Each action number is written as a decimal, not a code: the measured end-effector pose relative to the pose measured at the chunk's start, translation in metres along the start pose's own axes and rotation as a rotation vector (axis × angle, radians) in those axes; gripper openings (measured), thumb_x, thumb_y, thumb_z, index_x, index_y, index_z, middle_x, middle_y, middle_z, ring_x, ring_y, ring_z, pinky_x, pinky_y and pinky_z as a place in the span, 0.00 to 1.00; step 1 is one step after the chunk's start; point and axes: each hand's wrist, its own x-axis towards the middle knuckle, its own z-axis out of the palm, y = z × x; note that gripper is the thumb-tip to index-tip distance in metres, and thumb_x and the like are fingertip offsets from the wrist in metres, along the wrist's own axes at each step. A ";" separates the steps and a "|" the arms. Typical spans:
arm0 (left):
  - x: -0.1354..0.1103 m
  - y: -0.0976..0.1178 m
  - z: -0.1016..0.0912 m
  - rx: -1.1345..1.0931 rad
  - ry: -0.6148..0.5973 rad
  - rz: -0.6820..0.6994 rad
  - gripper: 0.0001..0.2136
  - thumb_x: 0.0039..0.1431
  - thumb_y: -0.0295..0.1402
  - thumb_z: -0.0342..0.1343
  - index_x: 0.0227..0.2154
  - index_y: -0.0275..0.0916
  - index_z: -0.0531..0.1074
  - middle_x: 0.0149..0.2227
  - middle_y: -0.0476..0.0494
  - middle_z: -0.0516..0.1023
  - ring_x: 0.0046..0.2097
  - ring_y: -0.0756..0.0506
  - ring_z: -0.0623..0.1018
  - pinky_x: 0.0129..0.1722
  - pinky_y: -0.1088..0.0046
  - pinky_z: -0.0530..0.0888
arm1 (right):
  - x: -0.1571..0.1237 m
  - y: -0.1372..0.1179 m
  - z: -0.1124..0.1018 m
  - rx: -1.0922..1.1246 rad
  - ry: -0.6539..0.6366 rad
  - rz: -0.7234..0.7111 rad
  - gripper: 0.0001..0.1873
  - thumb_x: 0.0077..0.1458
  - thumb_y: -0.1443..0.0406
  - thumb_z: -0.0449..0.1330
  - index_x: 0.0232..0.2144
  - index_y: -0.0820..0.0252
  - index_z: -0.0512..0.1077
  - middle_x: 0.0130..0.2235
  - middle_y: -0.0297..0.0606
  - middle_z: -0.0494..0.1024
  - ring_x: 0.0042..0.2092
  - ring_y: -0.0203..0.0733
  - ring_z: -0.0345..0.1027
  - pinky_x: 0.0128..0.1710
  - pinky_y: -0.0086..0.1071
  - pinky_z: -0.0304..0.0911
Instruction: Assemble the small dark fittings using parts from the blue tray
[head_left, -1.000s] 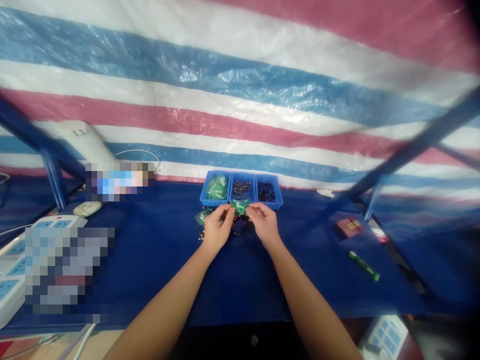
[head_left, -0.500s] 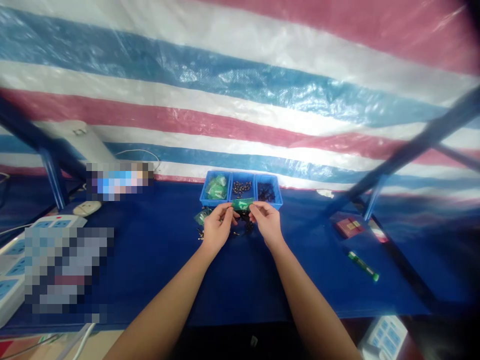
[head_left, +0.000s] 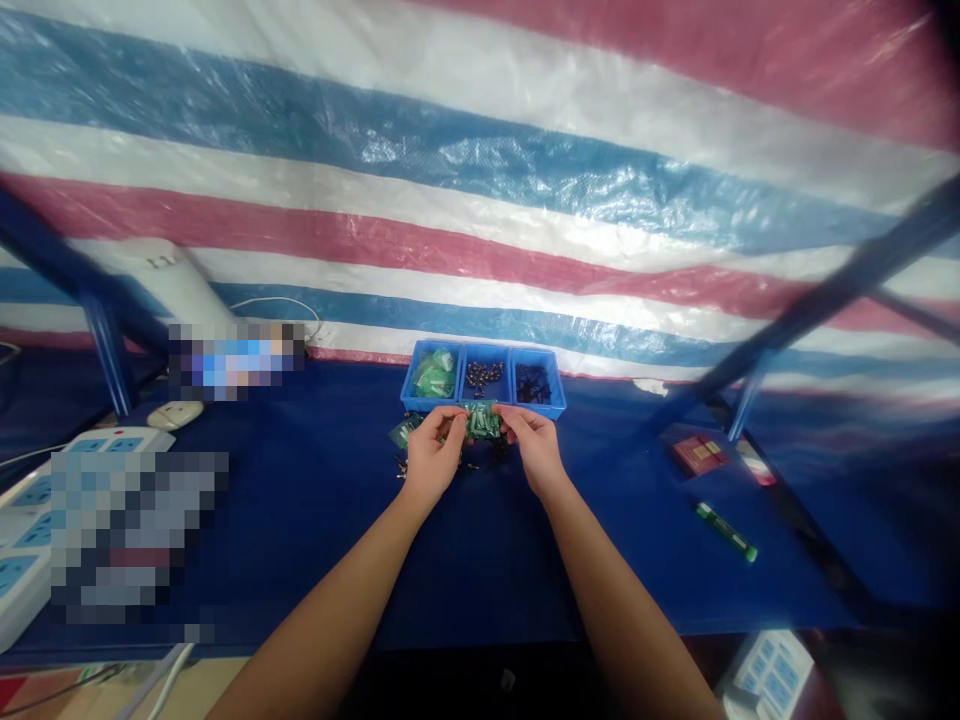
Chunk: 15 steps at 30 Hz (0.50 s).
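A small green plastic packet is stretched between both hands, just in front of the blue bins. My left hand pinches its left edge between thumb and fingers. Its right edge is gripped by my right hand. Behind the hands stand three joined blue bins: the left bin has green packets, the middle one small brass-coloured metal parts, the right one small black parts. Another green packet and loose small parts lie beside my left hand, partly hidden.
A white power strip and pixelated items lie on the left of the blue table. To the right are a dark red box and a green tube-like item. Blue metal posts flank the striped sheet.
The packet between the hands has tilted and spread so that more of its face shows. Both hands have barely shifted.
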 end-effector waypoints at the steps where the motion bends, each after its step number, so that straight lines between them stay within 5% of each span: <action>1: 0.000 0.000 0.000 0.034 0.000 0.012 0.11 0.58 0.42 0.55 0.35 0.38 0.73 0.30 0.47 0.75 0.26 0.51 0.71 0.25 0.77 0.70 | 0.000 -0.001 0.000 0.000 -0.009 0.013 0.15 0.48 0.55 0.65 0.33 0.60 0.81 0.23 0.34 0.73 0.23 0.31 0.58 0.20 0.26 0.54; 5: 0.000 0.001 -0.003 0.175 0.009 0.050 0.10 0.58 0.39 0.56 0.35 0.39 0.75 0.22 0.52 0.69 0.21 0.53 0.65 0.21 0.78 0.64 | 0.000 -0.002 -0.002 0.061 -0.078 0.104 0.18 0.50 0.55 0.64 0.36 0.63 0.80 0.18 0.30 0.68 0.15 0.26 0.49 0.13 0.25 0.40; 8: 0.002 0.000 -0.003 0.191 0.012 0.056 0.09 0.57 0.38 0.57 0.36 0.39 0.75 0.22 0.52 0.71 0.20 0.54 0.65 0.20 0.78 0.63 | 0.001 -0.002 -0.003 0.148 -0.119 0.161 0.17 0.49 0.56 0.65 0.35 0.64 0.78 0.26 0.38 0.76 0.17 0.30 0.61 0.11 0.23 0.39; 11: 0.003 0.001 -0.002 0.135 -0.013 0.041 0.08 0.56 0.37 0.58 0.34 0.38 0.75 0.26 0.49 0.75 0.21 0.53 0.69 0.20 0.78 0.64 | 0.002 -0.003 -0.002 0.263 -0.117 0.185 0.14 0.45 0.58 0.68 0.31 0.63 0.76 0.35 0.42 0.77 0.26 0.38 0.73 0.11 0.23 0.50; 15: 0.002 0.006 0.001 -0.094 -0.084 0.003 0.07 0.55 0.35 0.58 0.31 0.37 0.70 0.35 0.43 0.79 0.27 0.49 0.77 0.22 0.76 0.70 | 0.001 -0.004 -0.001 0.398 -0.106 0.137 0.11 0.47 0.60 0.68 0.26 0.61 0.73 0.31 0.38 0.76 0.31 0.41 0.75 0.29 0.32 0.71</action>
